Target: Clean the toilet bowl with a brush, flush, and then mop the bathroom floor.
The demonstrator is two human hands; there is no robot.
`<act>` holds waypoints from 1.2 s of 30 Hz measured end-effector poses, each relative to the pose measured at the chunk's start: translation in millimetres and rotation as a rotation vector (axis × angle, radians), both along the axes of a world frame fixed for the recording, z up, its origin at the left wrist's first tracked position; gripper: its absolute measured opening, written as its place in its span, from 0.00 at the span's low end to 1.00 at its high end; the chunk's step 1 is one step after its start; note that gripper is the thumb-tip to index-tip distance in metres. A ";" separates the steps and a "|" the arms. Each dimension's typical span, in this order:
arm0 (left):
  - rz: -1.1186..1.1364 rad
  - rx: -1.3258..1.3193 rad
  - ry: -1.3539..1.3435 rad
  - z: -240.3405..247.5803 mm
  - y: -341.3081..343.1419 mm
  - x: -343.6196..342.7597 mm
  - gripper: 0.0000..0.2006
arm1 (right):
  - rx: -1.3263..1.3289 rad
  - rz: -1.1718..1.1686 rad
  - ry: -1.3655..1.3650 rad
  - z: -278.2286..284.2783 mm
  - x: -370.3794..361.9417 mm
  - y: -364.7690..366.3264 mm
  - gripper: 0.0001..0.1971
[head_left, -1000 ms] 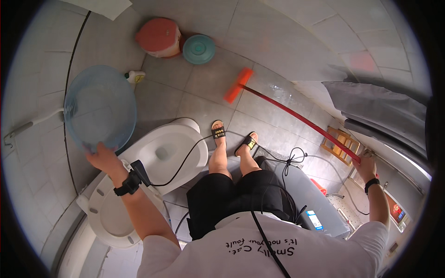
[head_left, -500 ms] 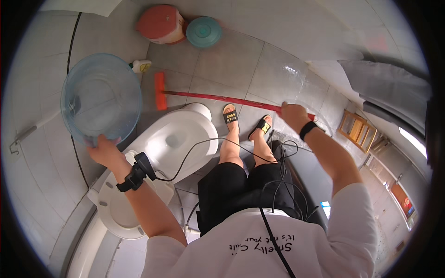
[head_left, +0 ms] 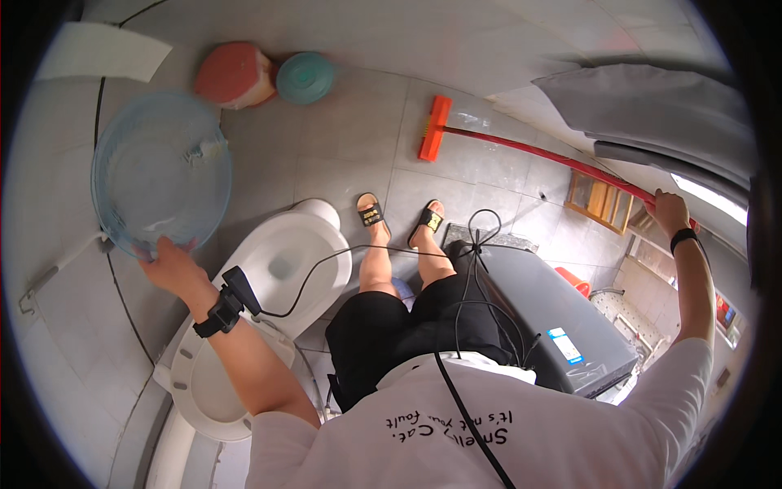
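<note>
Your left hand (head_left: 167, 265) grips the blue basin (head_left: 159, 173) rim, fingers curled | your right hand (head_left: 669, 212) closed around the red broom (head_left: 521, 151) handle | broom slants, head up-left on floor (head_left: 358, 155) beyond toilet (head_left: 285, 261).

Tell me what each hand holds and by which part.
The left hand grips the blue basin by its lower rim. The right hand grips the broom near the upper end of its red handle.
</note>
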State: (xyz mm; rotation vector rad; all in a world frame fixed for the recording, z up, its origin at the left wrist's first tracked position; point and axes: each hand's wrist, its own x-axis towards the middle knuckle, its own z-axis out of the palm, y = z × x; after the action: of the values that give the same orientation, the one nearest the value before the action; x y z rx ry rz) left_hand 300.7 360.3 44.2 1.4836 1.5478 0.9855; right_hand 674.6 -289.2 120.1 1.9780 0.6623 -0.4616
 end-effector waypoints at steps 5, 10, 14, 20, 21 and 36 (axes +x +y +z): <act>-0.060 -0.040 -0.015 4.9 -16.5 18.0 0.31 | 0.099 -0.111 -0.001 22.5 -35.1 -19.1 0.22; -0.115 -0.049 -0.013 18.0 -38.7 39.2 0.30 | 0.378 -0.329 0.121 -53.1 -98.0 37.0 0.19; -0.178 -0.007 -0.018 18.7 -40.3 44.9 0.30 | 0.479 -0.204 0.088 -141.4 -115.8 66.6 0.21; -0.177 0.099 0.096 39.5 -64.8 67.5 0.28 | 0.294 -0.383 0.058 -126.2 -102.8 -61.9 0.18; -0.186 0.089 0.163 39.0 -67.6 66.6 0.28 | 0.240 -0.368 0.034 -104.8 -99.0 -83.2 0.18; -0.341 0.074 0.095 31.3 -78.9 79.8 0.25 | 0.324 -0.507 -0.054 6.4 -138.8 -86.2 0.22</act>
State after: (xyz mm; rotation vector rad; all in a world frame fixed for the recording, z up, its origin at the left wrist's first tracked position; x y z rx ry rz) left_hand 380.4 281.3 75.5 1.7962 1.2753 0.7878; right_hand 535.9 -375.4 126.5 2.4655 0.1979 -0.6305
